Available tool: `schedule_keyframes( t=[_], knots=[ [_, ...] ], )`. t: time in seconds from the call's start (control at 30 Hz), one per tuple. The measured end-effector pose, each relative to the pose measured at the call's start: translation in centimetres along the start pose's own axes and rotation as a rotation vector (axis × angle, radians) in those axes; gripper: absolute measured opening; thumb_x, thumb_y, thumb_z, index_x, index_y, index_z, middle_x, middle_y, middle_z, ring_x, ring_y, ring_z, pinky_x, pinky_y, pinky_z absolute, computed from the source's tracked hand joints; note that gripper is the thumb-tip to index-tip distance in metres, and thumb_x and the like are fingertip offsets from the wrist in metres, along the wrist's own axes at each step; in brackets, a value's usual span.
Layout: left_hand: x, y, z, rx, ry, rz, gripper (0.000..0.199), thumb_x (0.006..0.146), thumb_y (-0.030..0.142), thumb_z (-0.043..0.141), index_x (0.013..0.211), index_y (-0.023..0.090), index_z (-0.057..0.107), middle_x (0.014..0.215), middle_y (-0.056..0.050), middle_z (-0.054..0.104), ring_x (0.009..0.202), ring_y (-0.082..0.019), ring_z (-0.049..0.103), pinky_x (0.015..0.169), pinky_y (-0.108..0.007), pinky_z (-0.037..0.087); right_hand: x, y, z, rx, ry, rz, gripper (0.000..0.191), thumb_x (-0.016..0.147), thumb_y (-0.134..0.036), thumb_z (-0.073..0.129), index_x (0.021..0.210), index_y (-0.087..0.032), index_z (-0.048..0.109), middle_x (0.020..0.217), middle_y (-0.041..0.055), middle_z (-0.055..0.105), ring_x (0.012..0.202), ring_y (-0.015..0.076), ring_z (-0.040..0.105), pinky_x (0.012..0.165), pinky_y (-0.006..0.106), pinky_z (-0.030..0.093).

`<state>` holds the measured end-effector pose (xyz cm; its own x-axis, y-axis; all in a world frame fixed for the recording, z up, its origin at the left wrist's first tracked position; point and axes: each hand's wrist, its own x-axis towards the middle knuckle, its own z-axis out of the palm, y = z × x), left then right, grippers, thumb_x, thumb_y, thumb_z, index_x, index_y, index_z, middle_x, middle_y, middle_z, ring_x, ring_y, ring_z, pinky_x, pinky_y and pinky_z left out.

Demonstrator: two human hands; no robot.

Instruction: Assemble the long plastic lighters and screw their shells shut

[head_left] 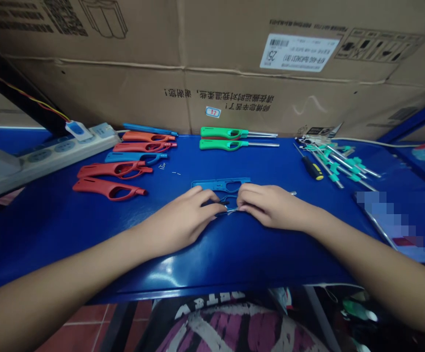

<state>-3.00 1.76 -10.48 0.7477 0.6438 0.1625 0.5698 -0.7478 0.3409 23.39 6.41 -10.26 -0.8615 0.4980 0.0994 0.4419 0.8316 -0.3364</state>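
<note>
Both hands meet at the middle of the blue table over a blue lighter shell half [229, 199], mostly covered by the fingers. My left hand [186, 215] pinches at its left side, with a small dark part by the fingertips. My right hand [271, 205] has its fingers closed at the right side of the same piece, and a metal tube end [293, 193] shows beyond the knuckles. Another blue shell half [220, 185] lies open side up just behind the fingers.
Red, orange and blue lighter shells [112, 188] lie at the left near a power strip [51, 156]. Two green lighters [222, 144] lie at the back. To the right are a screwdriver [312, 167], metal tubes with teal parts [339, 161] and a flat blurred item [399, 225]. Cardboard [124, 93] stands behind.
</note>
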Motion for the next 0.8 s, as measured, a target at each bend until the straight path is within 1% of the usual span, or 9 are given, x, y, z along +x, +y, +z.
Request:
schedule_keyframes(
  t=[0.07,0.13,0.2,0.27,0.37,0.5,0.63,0.8],
  knots=[
    [0.0,0.0,0.0,0.020,-0.005,0.008,0.033,0.103,0.018,0.044,0.130,0.019,0.062,0.122,-0.011,0.060,0.110,-0.024,0.053,0.096,-0.039,0.050,0.3,-0.2,-0.2,0.118,0.009,0.078,0.010,0.099,-0.022,0.053,0.094,-0.018,0.060,0.092,0.0046,0.063,0.080,0.0159,0.057,0.070,0.027,0.041],
    [-0.1,0.1,-0.1,0.066,-0.016,0.023,0.035,0.101,0.015,0.046,0.131,0.019,0.062,0.123,-0.011,0.060,0.109,-0.024,0.053,0.094,-0.040,0.051,0.8,-0.3,-0.5,0.201,0.010,0.160,0.006,0.094,-0.019,0.060,0.088,-0.017,0.062,0.085,0.0023,0.063,0.074,0.0138,0.055,0.067,0.025,0.039],
    [-0.1,0.1,-0.1,0.127,-0.036,0.036,0.036,0.099,0.013,0.048,0.132,0.020,0.062,0.123,-0.012,0.060,0.108,-0.025,0.053,0.093,-0.041,0.052,1.3,-0.4,-0.7,0.248,0.004,0.231,0.006,0.089,-0.016,0.064,0.084,-0.017,0.063,0.077,0.0000,0.061,0.066,0.0114,0.051,0.064,0.024,0.038],
    [-0.1,0.2,-0.2,0.197,-0.059,0.044,0.038,0.098,0.013,0.050,0.134,0.020,0.061,0.123,-0.013,0.060,0.107,-0.027,0.054,0.091,-0.043,0.054,1.6,-0.6,-0.8,0.275,-0.001,0.266,0.006,0.086,-0.014,0.067,0.081,-0.016,0.064,0.074,-0.0015,0.059,0.062,0.0099,0.048,0.062,0.024,0.037],
    [-0.2,0.4,-0.2,0.287,-0.084,0.058,0.041,0.097,0.014,0.051,0.138,0.019,0.059,0.125,-0.014,0.059,0.108,-0.029,0.054,0.090,-0.044,0.055,1.5,-0.6,-0.8,0.279,0.017,0.234,0.005,0.087,-0.014,0.066,0.082,-0.016,0.065,0.076,-0.0008,0.060,0.063,0.0101,0.049,0.062,0.023,0.037],
    [-0.2,0.6,-0.3,0.334,-0.106,0.059,0.043,0.097,0.014,0.052,0.139,0.019,0.058,0.126,-0.015,0.059,0.108,-0.030,0.055,0.089,-0.043,0.056,0.8,-0.3,-0.6,0.310,0.061,0.199,0.007,0.091,-0.017,0.061,0.088,-0.017,0.067,0.081,0.0005,0.061,0.062,0.0094,0.048,0.060,0.023,0.038],
    [-0.2,0.6,-0.3,0.358,-0.120,0.062,0.042,0.099,0.017,0.051,0.139,0.020,0.058,0.126,-0.014,0.060,0.109,-0.029,0.057,0.088,-0.043,0.057,0.5,0.4,-0.5,0.364,0.068,0.198,0.003,0.089,-0.020,0.066,0.087,-0.017,0.067,0.087,0.0021,0.062,0.062,0.0090,0.049,0.061,0.023,0.041],
    [-0.1,1.4,-0.1,0.469,-0.105,0.104,0.038,0.100,0.016,0.047,0.136,0.014,0.060,0.125,-0.017,0.062,0.105,-0.030,0.059,0.083,-0.044,0.058,0.7,0.7,-0.5,0.346,0.073,0.183,0.007,0.088,-0.022,0.069,0.084,-0.017,0.066,0.081,0.0011,0.059,0.064,0.0097,0.051,0.060,0.023,0.042]
  ],
)
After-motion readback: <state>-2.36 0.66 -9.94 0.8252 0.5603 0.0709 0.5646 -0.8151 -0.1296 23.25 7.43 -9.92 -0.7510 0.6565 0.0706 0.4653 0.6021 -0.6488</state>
